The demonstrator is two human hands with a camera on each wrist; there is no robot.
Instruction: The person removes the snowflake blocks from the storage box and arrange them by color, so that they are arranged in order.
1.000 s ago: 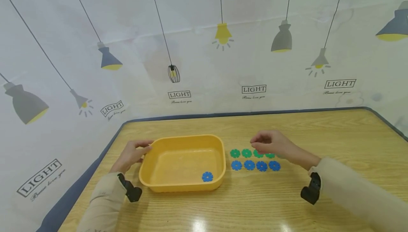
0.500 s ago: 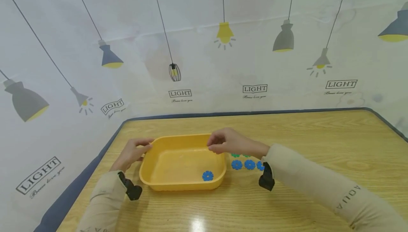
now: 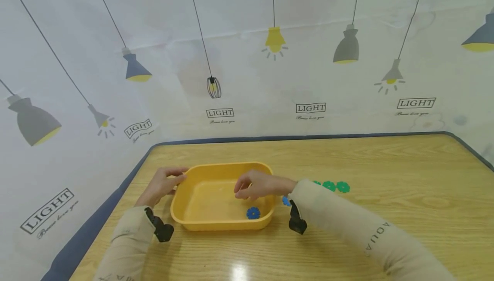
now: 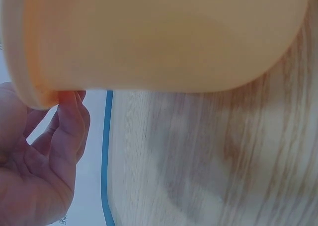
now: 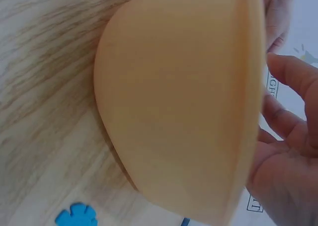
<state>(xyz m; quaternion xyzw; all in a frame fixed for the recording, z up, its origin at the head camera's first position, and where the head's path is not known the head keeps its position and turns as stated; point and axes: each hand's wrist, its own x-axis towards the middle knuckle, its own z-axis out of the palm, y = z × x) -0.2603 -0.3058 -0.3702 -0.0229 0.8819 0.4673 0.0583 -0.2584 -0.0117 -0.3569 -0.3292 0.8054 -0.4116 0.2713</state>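
Note:
My left hand (image 3: 164, 184) grips the left rim of a yellow plastic basin (image 3: 210, 226), thumb at the rim and fingers against its outer side. Inside the basin lies one blue flower-shaped disc (image 3: 253, 213), toward the front right. Over the basin's right half hovers my right hand (image 3: 256, 185) with bent fingers. Its fingertips are partly hidden by the basin wall (image 5: 174, 97) in the right wrist view, and whether they hold a small piece does not show. Several green flower-shaped discs (image 3: 343, 187) and a blue disc (image 3: 286, 200) show right of the basin, partly behind my right sleeve.
The wooden table (image 3: 370, 156) has a dark blue border along its back and left side. Behind it stands a wall covering (image 3: 247, 75) printed with lamps. Black cameras sit on my wrists, the right one (image 3: 297, 221) close to the basin's right end.
My right hand has moved left from above the green discs, past the basin's right rim, and lowered over the basin. My left hand stays at the left rim.

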